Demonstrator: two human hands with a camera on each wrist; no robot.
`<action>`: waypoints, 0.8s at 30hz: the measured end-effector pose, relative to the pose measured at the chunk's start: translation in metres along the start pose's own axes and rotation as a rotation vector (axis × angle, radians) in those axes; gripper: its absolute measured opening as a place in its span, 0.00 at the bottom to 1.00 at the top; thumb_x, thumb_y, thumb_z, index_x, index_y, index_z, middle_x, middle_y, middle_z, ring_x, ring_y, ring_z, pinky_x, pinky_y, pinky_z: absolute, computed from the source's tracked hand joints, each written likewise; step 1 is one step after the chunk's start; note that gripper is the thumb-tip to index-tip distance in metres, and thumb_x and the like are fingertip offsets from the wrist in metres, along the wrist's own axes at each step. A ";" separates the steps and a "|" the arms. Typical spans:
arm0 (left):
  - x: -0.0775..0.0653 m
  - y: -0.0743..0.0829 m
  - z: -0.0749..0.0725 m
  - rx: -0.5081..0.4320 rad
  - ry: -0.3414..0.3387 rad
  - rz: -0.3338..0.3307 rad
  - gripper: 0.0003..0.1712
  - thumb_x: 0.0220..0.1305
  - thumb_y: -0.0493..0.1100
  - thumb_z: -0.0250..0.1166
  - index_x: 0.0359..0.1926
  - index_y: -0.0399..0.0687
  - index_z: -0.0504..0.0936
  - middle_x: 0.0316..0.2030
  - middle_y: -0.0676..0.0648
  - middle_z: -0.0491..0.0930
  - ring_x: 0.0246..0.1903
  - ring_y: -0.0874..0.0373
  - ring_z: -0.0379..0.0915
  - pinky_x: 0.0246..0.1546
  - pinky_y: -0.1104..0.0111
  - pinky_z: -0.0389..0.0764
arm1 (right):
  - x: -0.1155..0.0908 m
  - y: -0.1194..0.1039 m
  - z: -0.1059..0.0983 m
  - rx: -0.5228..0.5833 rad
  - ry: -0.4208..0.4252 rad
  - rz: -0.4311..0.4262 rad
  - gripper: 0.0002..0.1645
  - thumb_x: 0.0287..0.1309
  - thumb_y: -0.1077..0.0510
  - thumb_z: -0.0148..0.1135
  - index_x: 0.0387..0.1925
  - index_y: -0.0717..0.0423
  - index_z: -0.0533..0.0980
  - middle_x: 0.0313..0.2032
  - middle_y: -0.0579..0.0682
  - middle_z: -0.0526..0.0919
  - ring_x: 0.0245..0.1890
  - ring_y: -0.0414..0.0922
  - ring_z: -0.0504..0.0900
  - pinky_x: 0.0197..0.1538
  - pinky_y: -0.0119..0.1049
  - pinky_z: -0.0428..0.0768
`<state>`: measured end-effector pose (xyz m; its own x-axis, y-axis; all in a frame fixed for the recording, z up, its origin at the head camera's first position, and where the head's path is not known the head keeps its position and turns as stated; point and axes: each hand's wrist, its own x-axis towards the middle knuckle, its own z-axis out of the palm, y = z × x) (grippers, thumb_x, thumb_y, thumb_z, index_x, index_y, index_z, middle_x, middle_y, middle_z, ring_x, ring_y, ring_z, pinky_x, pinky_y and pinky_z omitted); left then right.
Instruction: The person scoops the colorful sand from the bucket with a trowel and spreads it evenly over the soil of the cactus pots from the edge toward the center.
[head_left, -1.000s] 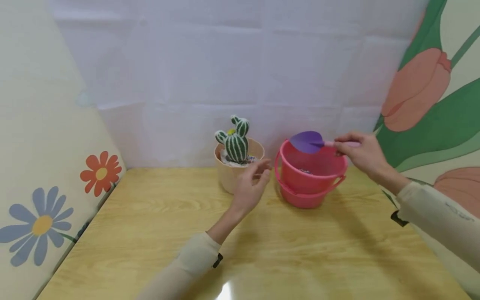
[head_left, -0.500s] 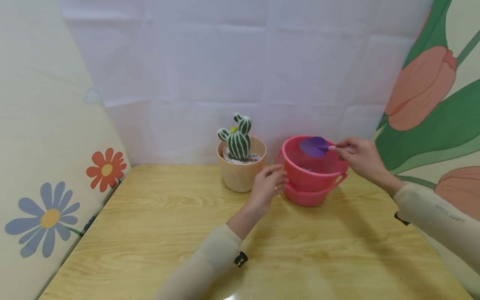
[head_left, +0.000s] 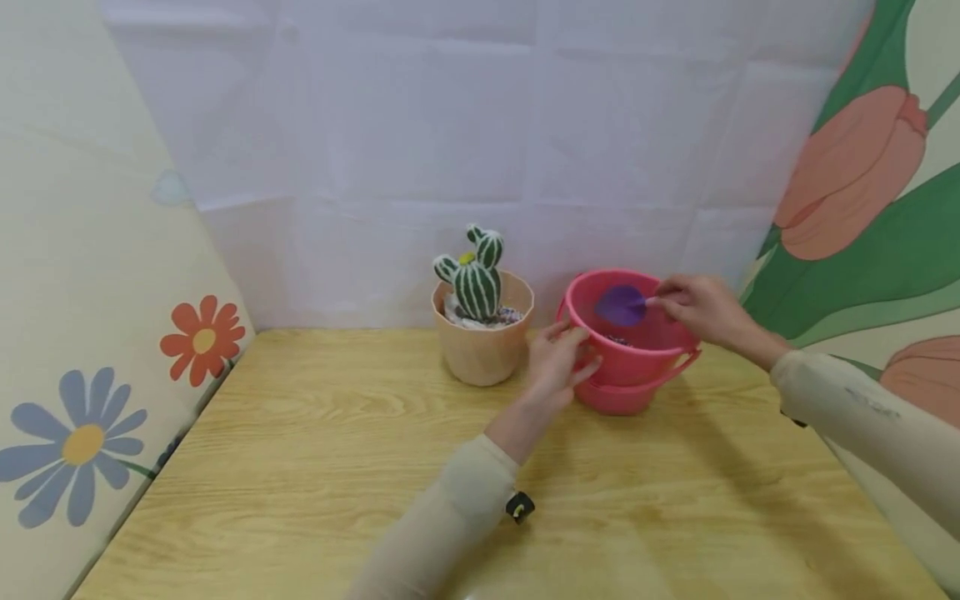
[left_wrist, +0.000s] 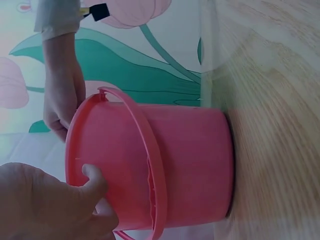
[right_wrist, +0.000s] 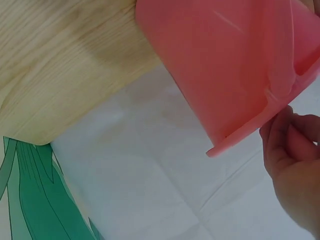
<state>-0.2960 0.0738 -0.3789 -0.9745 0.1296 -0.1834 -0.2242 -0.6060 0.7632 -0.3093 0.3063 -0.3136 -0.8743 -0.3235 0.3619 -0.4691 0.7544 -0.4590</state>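
My right hand point(head_left: 701, 310) grips the handle of a small purple garden trowel point(head_left: 621, 306). Its blade hangs inside the mouth of a pink bucket point(head_left: 637, 367). At the bucket's left rim is my left hand point(head_left: 557, 358), fingertips by the edge and thumb along the outer wall. The left wrist view shows the left thumb point(left_wrist: 95, 182) in front of the wall near the rim; contact is hard to judge. In the right wrist view the right hand point(right_wrist: 295, 160) is beside the rim, its fingers curled and the blade out of sight.
Left of the bucket stands a beige pot point(head_left: 483, 354) with a green and white knitted cactus point(head_left: 476, 287). Small speckled bits point(head_left: 618, 340) lie in the bucket. The wooden table point(head_left: 315, 433) ends at a white backdrop point(head_left: 420, 142) behind and flower-painted side panels.
My left hand has moved right, from in front of the cactus pot to the bucket's rim. My right hand has lowered the trowel blade from above the rim into the bucket.
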 end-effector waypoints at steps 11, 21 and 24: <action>0.010 0.004 -0.001 -0.044 -0.039 0.106 0.42 0.61 0.24 0.64 0.75 0.39 0.62 0.63 0.33 0.67 0.47 0.50 0.79 0.44 0.57 0.87 | 0.022 0.003 -0.006 -0.031 -0.152 0.129 0.14 0.67 0.66 0.59 0.49 0.74 0.81 0.36 0.61 0.87 0.36 0.52 0.87 0.35 0.41 0.85; 0.015 0.002 -0.002 -0.069 -0.070 0.093 0.42 0.60 0.21 0.64 0.75 0.39 0.65 0.49 0.38 0.69 0.41 0.53 0.78 0.45 0.57 0.87 | 0.031 0.010 -0.004 -0.071 -0.207 0.166 0.13 0.62 0.65 0.63 0.44 0.74 0.83 0.32 0.57 0.88 0.31 0.45 0.83 0.32 0.36 0.81; 0.016 0.002 -0.002 -0.074 -0.067 0.088 0.41 0.60 0.20 0.64 0.74 0.39 0.66 0.48 0.39 0.70 0.41 0.52 0.78 0.45 0.56 0.87 | 0.035 0.010 -0.003 -0.100 -0.232 0.181 0.12 0.61 0.64 0.66 0.41 0.71 0.85 0.28 0.54 0.87 0.27 0.43 0.81 0.30 0.34 0.79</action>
<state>-0.3116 0.0735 -0.3817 -0.9895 0.1243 -0.0744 -0.1391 -0.6734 0.7261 -0.3440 0.3048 -0.3031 -0.9531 -0.2913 0.0817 -0.2984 0.8605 -0.4128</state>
